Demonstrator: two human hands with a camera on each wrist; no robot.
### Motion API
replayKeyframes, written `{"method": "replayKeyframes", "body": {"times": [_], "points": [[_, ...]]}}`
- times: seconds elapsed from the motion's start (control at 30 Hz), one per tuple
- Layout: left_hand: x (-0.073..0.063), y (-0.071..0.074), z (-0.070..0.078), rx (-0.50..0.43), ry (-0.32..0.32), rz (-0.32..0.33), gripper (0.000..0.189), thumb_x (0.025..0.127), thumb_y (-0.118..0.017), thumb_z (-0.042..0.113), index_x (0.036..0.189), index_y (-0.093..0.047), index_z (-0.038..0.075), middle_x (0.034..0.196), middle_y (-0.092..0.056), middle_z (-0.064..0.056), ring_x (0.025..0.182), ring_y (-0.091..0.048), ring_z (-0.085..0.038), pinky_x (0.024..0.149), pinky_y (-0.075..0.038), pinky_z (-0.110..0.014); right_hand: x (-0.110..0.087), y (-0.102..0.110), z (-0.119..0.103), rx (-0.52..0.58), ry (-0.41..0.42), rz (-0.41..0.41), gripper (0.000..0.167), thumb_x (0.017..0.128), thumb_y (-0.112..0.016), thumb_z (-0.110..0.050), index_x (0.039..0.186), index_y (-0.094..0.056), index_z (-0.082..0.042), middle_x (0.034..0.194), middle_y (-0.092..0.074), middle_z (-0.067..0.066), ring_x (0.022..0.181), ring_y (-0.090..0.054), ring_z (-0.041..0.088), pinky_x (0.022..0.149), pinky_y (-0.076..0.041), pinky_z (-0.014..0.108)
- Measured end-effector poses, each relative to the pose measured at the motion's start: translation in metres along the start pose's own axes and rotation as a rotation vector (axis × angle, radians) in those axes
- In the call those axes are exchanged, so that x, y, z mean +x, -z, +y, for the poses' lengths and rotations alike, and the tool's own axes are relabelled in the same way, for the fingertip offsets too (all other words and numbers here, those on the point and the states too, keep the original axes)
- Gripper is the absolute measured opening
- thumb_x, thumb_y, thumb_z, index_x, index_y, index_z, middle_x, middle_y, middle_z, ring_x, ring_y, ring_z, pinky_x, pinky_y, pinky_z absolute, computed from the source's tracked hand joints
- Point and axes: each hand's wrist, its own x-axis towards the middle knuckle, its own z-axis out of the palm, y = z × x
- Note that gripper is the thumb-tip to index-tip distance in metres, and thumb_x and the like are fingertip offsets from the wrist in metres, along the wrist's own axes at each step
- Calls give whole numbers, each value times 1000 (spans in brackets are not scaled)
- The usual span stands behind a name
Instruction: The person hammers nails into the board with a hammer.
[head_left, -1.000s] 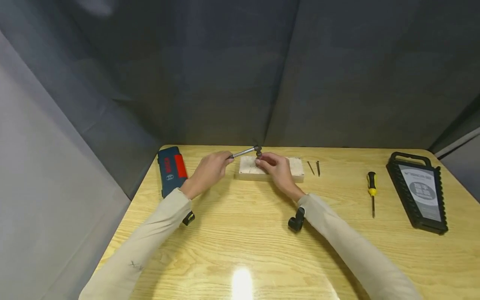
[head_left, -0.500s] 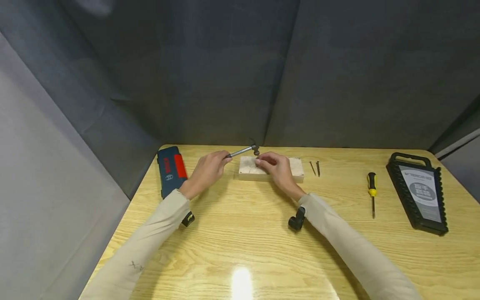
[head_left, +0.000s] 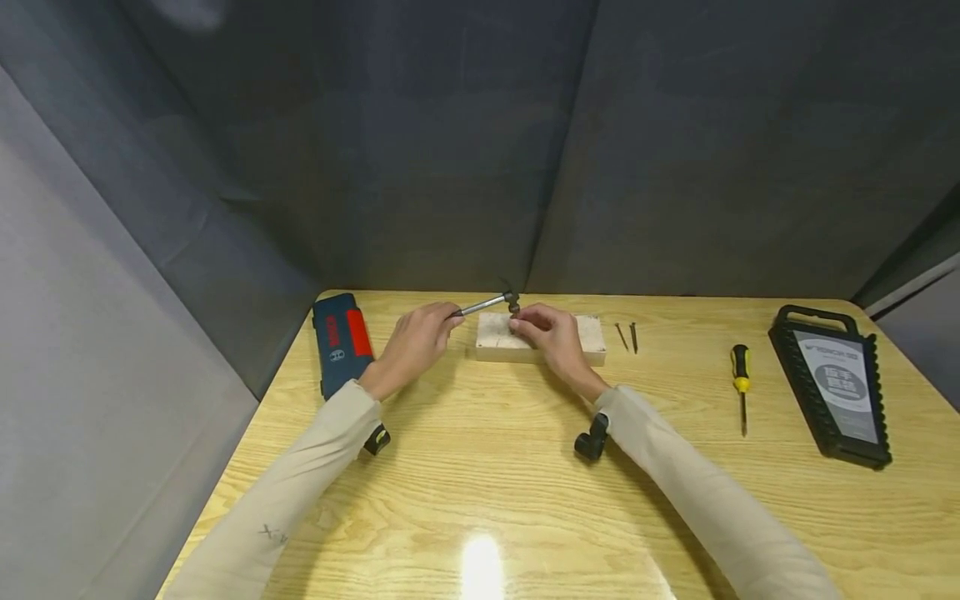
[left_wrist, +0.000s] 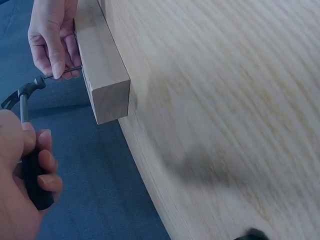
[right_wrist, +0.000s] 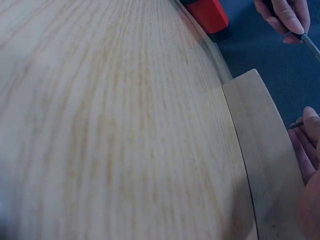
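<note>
My left hand (head_left: 415, 342) grips a small claw hammer (left_wrist: 33, 175) by its black handle, fingers wrapped round it. The hammer's metal shaft points right, and its head hangs over a pale wooden block (head_left: 495, 352) at the far edge of the table. Between thumb and fingertips, my right hand (head_left: 553, 337) pinches a thin dark nail (left_wrist: 74, 69), its point at the block's top face. In the left wrist view the hammer's striking face is right at the nail's head. Fingers hide part of the nail in the head view.
Two loose nails (head_left: 633, 337) lie right of the block. Farther right are a yellow-black screwdriver (head_left: 742, 383) and a black toothed rack (head_left: 838, 385) with a printed card. A blue and red case (head_left: 342, 343) lies by the left forearm. A dark curtain (head_left: 450, 167) rises behind the table.
The hammer head has lifted slightly off the nail and come back down in a small tap. My right hand has stayed in place on the nail.
</note>
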Motion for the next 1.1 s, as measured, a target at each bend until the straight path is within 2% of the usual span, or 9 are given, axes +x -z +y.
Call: {"method": "replayKeyframes", "body": {"times": [0.07,0.17,0.33,0.43,0.57,0.63,0.77,0.87,1.1], "points": [[0,-1,0,-3,-7,7,17,107,-62,13,110,-73,1,95,-74,-10,70,-62,-19,62,-52,-37,-3,1,-11,-2,3,-4,18,97,-74,-3,110,-74,10,107,-75,28,97,-70,43,77,-52,16],[1,0,0,2,-13,6,17,107,-62,13,110,-73,1,96,-74,-11,71,-63,-20,63,-54,-39,-6,2,-21,4,19,-3,16,96,-74,-1,108,-74,11,105,-75,28,94,-73,35,77,-53,17],[5,8,2,21,-9,27,18,108,-60,14,109,-72,1,92,-72,-10,69,-61,-20,60,-51,-36,-4,1,-17,13,-1,-5,17,97,-73,0,108,-73,13,107,-74,29,98,-72,41,78,-54,18],[11,18,6,-32,-21,112,19,108,-60,14,111,-72,0,87,-68,-9,65,-55,-19,58,-46,-32,-1,0,-4,17,-18,-5,18,98,-73,-3,110,-74,11,110,-74,28,102,-70,46,79,-53,17],[15,27,12,-153,-65,284,22,107,-61,11,119,-70,-4,87,-64,-12,66,-52,-20,59,-44,-31,3,-1,11,28,-13,4,18,98,-74,-7,110,-76,7,110,-75,25,101,-71,44,78,-53,15],[12,26,11,-184,-73,319,24,107,-61,9,124,-69,-5,89,-65,-14,66,-54,-23,59,-46,-33,4,-2,12,35,-4,3,18,97,-76,-9,109,-77,4,109,-76,24,99,-72,40,78,-54,16],[-2,10,4,-85,-90,169,23,106,-62,7,124,-70,-5,96,-71,-15,74,-66,-24,65,-56,-36,6,-5,12,46,3,-5,16,95,-77,-10,105,-77,2,109,-77,21,98,-75,26,81,-56,17],[-10,-2,-1,4,-100,51,20,106,-61,9,119,-72,-2,99,-74,-14,81,-71,-24,70,-60,-38,7,-8,11,48,-6,-5,12,94,-77,-6,102,-77,3,110,-77,20,100,-76,23,83,-57,18],[-11,-7,-3,7,-88,76,19,106,-62,10,117,-73,-2,96,-73,-13,77,-68,-22,66,-58,-37,7,-8,7,40,-20,0,13,95,-78,-8,101,-77,3,107,-77,20,99,-76,27,80,-56,16]]}}
